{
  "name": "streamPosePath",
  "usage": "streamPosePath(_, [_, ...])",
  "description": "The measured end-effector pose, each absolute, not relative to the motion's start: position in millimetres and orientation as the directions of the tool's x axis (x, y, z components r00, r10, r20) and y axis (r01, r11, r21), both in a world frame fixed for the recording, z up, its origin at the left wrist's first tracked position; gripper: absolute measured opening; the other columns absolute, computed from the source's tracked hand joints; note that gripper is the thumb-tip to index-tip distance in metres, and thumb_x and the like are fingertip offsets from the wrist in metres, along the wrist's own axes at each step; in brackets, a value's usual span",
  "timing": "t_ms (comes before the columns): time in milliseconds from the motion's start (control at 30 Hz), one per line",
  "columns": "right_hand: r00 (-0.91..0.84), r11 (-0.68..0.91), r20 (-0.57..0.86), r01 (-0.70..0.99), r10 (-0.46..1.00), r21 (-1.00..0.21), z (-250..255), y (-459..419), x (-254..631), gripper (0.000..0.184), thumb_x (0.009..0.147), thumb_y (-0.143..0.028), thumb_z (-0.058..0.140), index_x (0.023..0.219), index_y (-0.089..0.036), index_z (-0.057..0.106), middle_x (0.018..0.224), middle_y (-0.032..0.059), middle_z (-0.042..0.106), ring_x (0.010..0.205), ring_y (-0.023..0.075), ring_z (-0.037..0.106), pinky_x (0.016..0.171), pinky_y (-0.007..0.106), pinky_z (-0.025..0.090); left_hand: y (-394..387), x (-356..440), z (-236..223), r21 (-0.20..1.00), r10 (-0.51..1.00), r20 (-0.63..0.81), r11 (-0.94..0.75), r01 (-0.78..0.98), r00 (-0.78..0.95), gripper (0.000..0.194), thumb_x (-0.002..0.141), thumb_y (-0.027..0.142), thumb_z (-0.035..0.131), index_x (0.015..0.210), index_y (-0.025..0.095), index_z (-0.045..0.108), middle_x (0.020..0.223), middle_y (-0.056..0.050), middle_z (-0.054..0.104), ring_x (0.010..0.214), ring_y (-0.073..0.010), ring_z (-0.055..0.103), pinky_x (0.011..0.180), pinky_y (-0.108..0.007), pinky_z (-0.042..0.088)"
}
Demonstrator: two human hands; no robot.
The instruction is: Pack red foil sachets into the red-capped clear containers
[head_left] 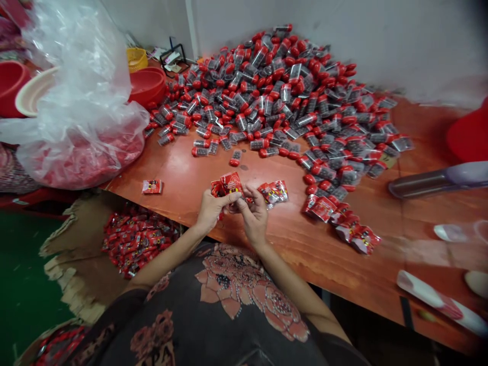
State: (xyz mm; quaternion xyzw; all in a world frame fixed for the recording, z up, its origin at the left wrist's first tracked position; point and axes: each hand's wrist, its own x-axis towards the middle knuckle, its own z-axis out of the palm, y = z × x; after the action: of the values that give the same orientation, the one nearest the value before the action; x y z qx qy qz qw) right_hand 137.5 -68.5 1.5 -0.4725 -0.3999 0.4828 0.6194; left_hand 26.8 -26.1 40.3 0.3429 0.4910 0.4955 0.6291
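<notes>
Over the front edge of the table, my left hand (211, 209) is closed on a small red packet (231, 183), thumb across its lower edge. My right hand (254, 216) meets it from the right, its thumb and fingers pinched together near the left fingertips. What the right fingers hold, if anything, is too small to make out. Just right of that hand lie more red packets (275, 193), and one single packet (152, 186) lies to the left. Behind my hands, small clear containers with red caps and dark contents form a large heap (263, 91).
A clear bag of red pieces (84, 152) bulges over the table's left side, near red bowls (148, 85). Below the edge, an open carton (82, 254) holds many red packets. Further packets (345, 223) and a clear scoop (423, 182) lie right.
</notes>
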Motion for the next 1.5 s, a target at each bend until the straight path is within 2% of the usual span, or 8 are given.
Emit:
streamPosePath(300, [0.210,0.023,-0.020,-0.202,0.977,-0.979,2.7,-67.8,146.3,0.033,0.086,-0.031,0.065,0.119,-0.032,0.066,0.102,0.0021,0.063,0.069,0.0123,0.065,0.065,0.034,0.064,-21.4,20.5,39.6,0.917,0.956,-0.293,0.272,-0.291,-0.030,0.032,0.058,0.035,0.088,0.059,0.016,0.062,0.049,0.005,0.055,0.036,-0.0045,0.039,0.035,-0.021,0.028])
streamPosePath(467, [0.114,0.007,-0.021,-0.241,0.993,-0.970,-1.3,-68.8,153.4,0.042,0.078,-0.029,0.073,0.119,-0.036,0.067,0.120,0.0033,0.059,0.086,0.0165,0.068,0.076,0.038,0.064,-18.8,15.1,33.6,0.915,0.952,-0.306,0.291,-0.278,-0.009,0.029,0.060,0.032,0.088,0.059,0.016,0.064,0.049,0.004,0.055,0.037,-0.0044,0.039,0.035,-0.021,0.027])
streamPosePath(767, [0.262,-0.147,-0.192,-0.184,0.946,-0.972,-16.9,-69.3,174.7,0.032,0.070,-0.031,0.077,0.100,-0.025,0.066,0.085,-0.0003,0.071,0.073,0.0167,0.068,0.074,0.037,0.060,-29.0,32.8,7.7,0.834,0.894,-0.430,0.446,-0.325,0.124,0.031,0.062,0.038,0.086,0.067,0.015,0.067,0.055,0.000,0.062,0.038,-0.0052,0.043,0.034,-0.020,0.027])
streamPosePath(867, [0.353,-0.193,-0.188,-0.020,0.917,-0.981,-24.2,-69.6,200.0,0.036,0.075,-0.036,0.072,0.107,-0.023,0.064,0.086,0.0024,0.069,0.069,0.0170,0.064,0.066,0.036,0.057,-23.8,27.2,2.4,0.782,0.867,-0.483,0.488,-0.387,0.118,0.026,0.066,0.034,0.083,0.078,0.015,0.069,0.058,0.000,0.063,0.043,-0.0069,0.050,0.035,-0.019,0.029])
streamPosePath(1000, [0.496,-0.165,0.071,0.416,0.865,-0.894,-21.8,-69.9,217.8,0.036,0.079,-0.039,0.071,0.111,-0.024,0.068,0.101,0.0053,0.060,0.074,0.0162,0.058,0.077,0.040,0.055,-18.8,20.0,-1.1,0.744,0.848,-0.521,0.509,-0.433,0.102,0.018,0.070,0.026,0.077,0.081,0.014,0.068,0.059,-0.001,0.063,0.044,-0.0074,0.052,0.035,-0.019,0.030])
streamPosePath(1100, [0.359,-0.053,0.147,0.492,0.922,-0.869,-14.0,-65.9,199.7,0.036,0.082,-0.038,0.070,0.116,-0.028,0.067,0.103,0.0045,0.058,0.070,0.0145,0.054,0.076,0.038,0.054,-19.3,23.2,-0.6,0.759,0.857,-0.508,0.493,-0.426,0.086,0.019,0.069,0.026,0.079,0.076,0.014,0.066,0.058,0.000,0.062,0.041,-0.0055,0.048,0.035,-0.019,0.030])
streamPosePath(1300, [0.028,0.077,0.090,0.303,0.996,-0.950,-16.7,-35.2,152.0,0.040,0.087,-0.027,0.060,0.127,-0.030,0.060,0.088,0.0006,0.065,0.076,0.0173,0.063,0.075,0.034,0.054,-17.0,20.1,-1.3,0.797,0.887,-0.461,0.411,-0.442,-0.006,0.031,0.058,0.029,0.088,0.071,0.014,0.063,0.056,0.003,0.060,0.041,-0.0045,0.047,0.037,-0.017,0.032])
streamPosePath(1500, [-0.239,0.207,0.094,0.510,0.966,-0.835,-11.2,10.6,147.2,0.046,0.091,-0.021,0.050,0.136,-0.030,0.056,0.093,0.0019,0.075,0.088,0.0213,0.070,0.086,0.037,0.052,-0.8,-4.1,-7.8,0.801,0.894,-0.444,0.365,-0.476,-0.062,0.033,0.058,0.034,0.087,0.064,0.013,0.063,0.049,0.003,0.057,0.037,-0.0046,0.044,0.037,-0.018,0.029])
